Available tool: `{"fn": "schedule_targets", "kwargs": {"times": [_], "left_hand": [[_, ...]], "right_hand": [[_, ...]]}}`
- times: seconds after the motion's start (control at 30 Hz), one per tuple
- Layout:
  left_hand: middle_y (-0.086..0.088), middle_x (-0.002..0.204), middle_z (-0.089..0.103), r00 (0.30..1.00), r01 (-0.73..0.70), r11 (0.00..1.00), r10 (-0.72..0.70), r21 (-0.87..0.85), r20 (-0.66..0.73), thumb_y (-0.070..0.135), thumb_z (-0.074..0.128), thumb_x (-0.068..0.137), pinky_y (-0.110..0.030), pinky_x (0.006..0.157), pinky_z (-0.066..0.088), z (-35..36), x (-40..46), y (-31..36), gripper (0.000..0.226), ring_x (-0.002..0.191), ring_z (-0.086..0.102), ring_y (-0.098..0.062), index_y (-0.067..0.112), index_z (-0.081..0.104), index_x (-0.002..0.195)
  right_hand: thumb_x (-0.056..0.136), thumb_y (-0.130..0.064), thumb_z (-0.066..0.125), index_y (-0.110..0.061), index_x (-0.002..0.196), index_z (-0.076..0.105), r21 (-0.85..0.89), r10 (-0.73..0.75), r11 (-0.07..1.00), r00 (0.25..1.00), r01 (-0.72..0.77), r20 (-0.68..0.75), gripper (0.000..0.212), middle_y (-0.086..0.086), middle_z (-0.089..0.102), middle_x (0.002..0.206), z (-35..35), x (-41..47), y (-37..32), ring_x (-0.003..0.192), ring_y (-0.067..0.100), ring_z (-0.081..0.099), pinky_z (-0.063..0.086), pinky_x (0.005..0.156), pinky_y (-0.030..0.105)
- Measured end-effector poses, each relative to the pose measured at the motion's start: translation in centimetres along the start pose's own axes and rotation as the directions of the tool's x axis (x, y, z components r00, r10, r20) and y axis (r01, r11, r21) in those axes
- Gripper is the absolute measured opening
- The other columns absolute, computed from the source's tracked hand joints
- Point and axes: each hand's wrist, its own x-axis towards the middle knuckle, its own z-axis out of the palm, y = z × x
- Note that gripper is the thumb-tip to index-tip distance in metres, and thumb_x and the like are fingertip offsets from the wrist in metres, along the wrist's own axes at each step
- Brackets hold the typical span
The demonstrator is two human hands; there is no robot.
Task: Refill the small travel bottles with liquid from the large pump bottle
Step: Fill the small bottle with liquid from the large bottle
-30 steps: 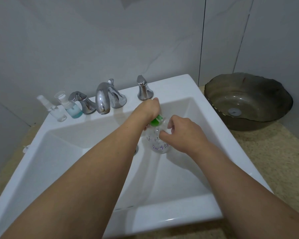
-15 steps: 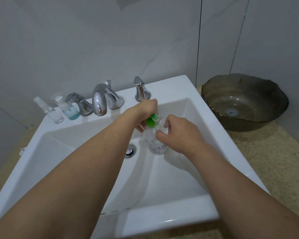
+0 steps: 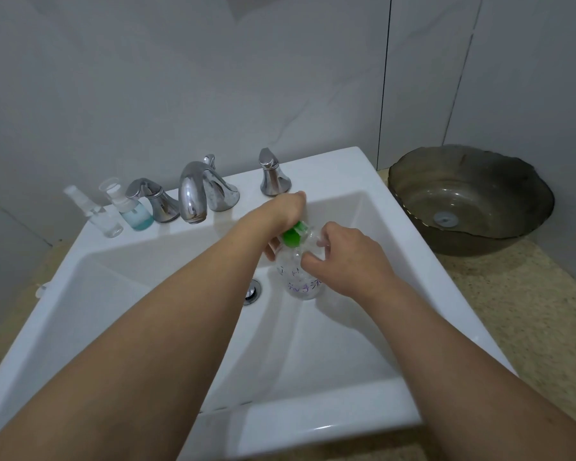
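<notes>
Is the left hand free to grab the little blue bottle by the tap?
Probably not yet: the left hand grips the green pump of the big bottle. The blue bottle itself stands unblocked on the sink ledge.

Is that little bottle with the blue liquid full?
No, the little bottle by the tap handle is partly filled: blue liquid shows only in its lower part.
</notes>
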Motion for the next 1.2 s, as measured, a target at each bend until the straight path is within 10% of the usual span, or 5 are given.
{"fn": "schedule_targets", "kwargs": {"times": [0.17,0.47,0.87,1.2], "left_hand": [[-0.032,0.119,0.060,0.993,-0.010,0.998,0.004,-0.056,-0.117,0.014,0.018,0.104,-0.066,0.084,0.056,0.9,0.2,0.1,0.044,0.094,0.066,-0.053,0.000,0.054,0.123],[-0.031,0.111,0.064,0.994,-0.015,0.998,0.009,-0.056,-0.111,0.027,0.019,0.102,-0.059,0.085,0.058,0.8,0.3,-0.1,0.051,0.090,0.068,-0.048,-0.002,0.057,0.120],[-0.022,0.129,0.062,0.973,0.119,0.991,-0.104,-0.062,0.205,0.102,0.028,0.064,-0.060,0.096,0.052,-1.5,-0.4,0.6,0.124,0.113,0.061,-0.051,0.013,0.044,0.149],[-0.022,0.103,0.067,1.000,0.009,0.999,-0.009,-0.033,0.003,0.059,0.020,0.101,-0.047,0.082,0.058,0.2,0.4,0.0,0.071,0.087,0.066,-0.041,0.002,0.057,0.123]], "right_hand": [[0.078,-0.052,0.059,-0.024,0.093,0.050,-0.003,0.022,1.000,1.000,-0.022,0.016,0.033,-0.007,0.059,0.086,0.3,0.1,0.2,0.080,0.020,0.056,0.038,0.065,0.030],[0.079,-0.052,0.059,-0.024,0.095,0.050,-0.006,0.015,1.000,1.000,-0.015,0.013,0.033,-0.007,0.059,0.086,0.2,0.1,0.1,0.079,0.020,0.056,0.039,0.065,0.031],[0.082,-0.050,0.057,-0.022,0.099,0.051,0.004,-0.022,1.000,0.998,0.023,-0.062,0.034,-0.008,0.058,0.089,-0.2,-0.1,-0.2,0.080,0.016,0.054,0.036,0.068,0.030],[0.081,-0.050,0.057,-0.021,0.094,0.050,-0.026,-0.016,1.000,1.000,0.016,-0.016,0.033,-0.008,0.054,0.082,-0.1,-0.1,-0.1,0.076,0.020,0.053,0.035,0.064,0.031]]}}
